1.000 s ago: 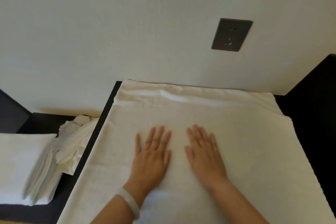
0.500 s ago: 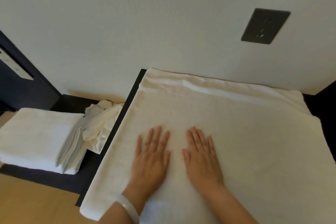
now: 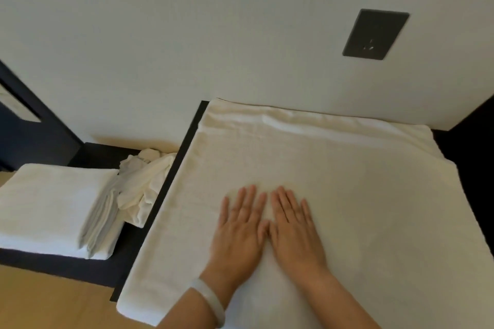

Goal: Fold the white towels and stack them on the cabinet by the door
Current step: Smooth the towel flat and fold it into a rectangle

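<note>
By folded towels [image 3: 50,203] lies crumpled cloth [image 3: 144,184], seemingly touching.

I see a smooth, thick, pale whitish bangle [image 3: 211,302] at the wrist of the left hand [image 3: 238,232]; the right hand [image 3: 294,230] is bare, like both arms [image 3: 344,304].

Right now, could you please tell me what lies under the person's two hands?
The left hand and right hand lie flat on a spread white towel. Beneath it only the dark edge of a surface shows at the left; the rest is covered.
</note>
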`<state>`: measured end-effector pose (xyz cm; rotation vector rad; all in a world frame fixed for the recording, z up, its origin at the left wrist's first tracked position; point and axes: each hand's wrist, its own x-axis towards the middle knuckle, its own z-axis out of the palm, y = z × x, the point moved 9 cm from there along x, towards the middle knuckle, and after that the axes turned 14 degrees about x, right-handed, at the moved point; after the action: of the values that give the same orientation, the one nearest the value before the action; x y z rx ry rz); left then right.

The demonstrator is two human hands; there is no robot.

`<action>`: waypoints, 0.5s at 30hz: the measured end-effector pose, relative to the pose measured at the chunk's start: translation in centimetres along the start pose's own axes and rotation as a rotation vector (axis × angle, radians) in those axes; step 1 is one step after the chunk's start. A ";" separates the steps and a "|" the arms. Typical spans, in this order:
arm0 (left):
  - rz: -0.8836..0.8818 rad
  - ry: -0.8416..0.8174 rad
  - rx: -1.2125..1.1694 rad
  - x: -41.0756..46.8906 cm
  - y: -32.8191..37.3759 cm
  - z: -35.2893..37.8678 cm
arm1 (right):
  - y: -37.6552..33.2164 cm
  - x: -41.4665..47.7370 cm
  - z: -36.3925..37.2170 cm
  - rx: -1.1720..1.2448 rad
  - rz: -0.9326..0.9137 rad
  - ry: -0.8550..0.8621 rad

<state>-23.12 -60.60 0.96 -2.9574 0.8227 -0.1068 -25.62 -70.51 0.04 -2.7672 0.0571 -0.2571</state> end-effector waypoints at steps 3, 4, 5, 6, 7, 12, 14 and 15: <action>-0.048 -0.015 0.044 -0.2 -2.4 1.2 | 6.9 -2.5 -3.1 -0.028 0.148 0.047; -0.086 0.000 0.052 -0.1 -2.8 1.1 | 9.2 -3.5 -4.3 -0.037 0.211 0.067; -0.108 0.008 0.045 0.3 -2.3 0.9 | 11.0 -4.4 -5.1 -0.047 0.275 0.081; -0.100 0.016 0.032 0.8 -1.0 0.5 | 11.9 -4.9 -5.5 -0.052 0.329 0.090; -0.044 0.033 0.015 1.4 1.3 0.1 | 12.2 -5.1 -5.5 -0.049 0.371 0.092; 0.259 0.079 -0.028 3.5 11.1 -0.7 | 12.4 -5.3 -6.0 0.026 0.311 0.043; 0.249 0.076 -0.028 3.6 11.1 0.0 | 16.6 -7.8 -7.6 0.003 0.359 0.036; 0.252 0.088 -0.027 3.5 11.0 0.0 | 19.3 -9.6 -9.0 -0.007 0.438 0.051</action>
<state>-25.80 -71.81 0.16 -2.8603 1.2087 -0.2137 -36.89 -90.93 -0.23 -2.6663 0.6671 -0.2091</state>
